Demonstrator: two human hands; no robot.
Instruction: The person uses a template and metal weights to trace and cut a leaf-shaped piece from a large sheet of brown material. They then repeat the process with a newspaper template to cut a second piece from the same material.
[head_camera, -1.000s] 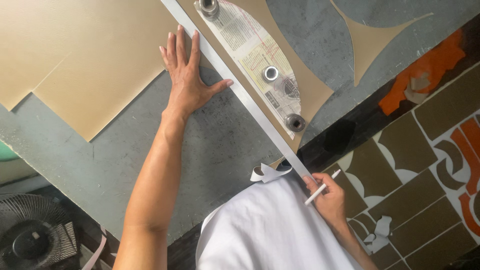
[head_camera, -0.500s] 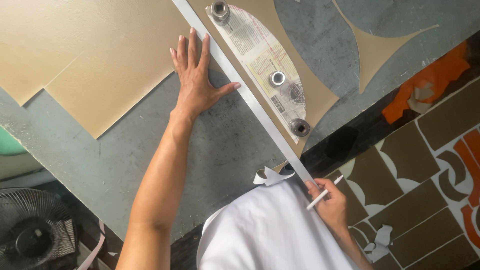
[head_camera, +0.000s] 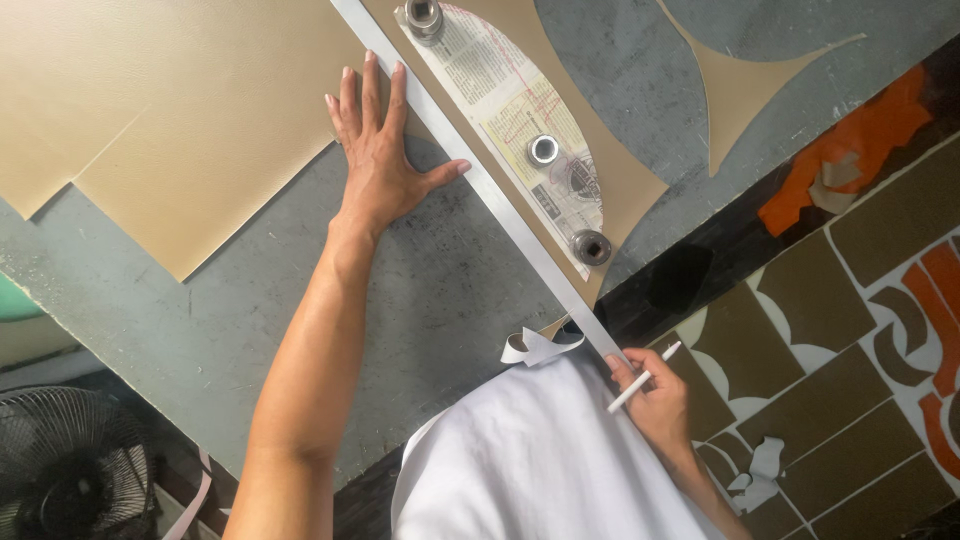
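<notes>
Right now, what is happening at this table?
A person is lining up a long metal straightedge on a grey table. The left hand lies flat, fingers on a tan sheet and thumb against the straightedge. The right hand holds a white marking pen at the straightedge's near end. Beyond it, a curved paper pattern lies on tan material under three metal weights.

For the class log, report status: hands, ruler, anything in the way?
Left hand flat beside long metal ruler, thumb touching it. Right hand holds white pen at ruler's near end. Three metal weights pin paper pattern just beyond.
</notes>
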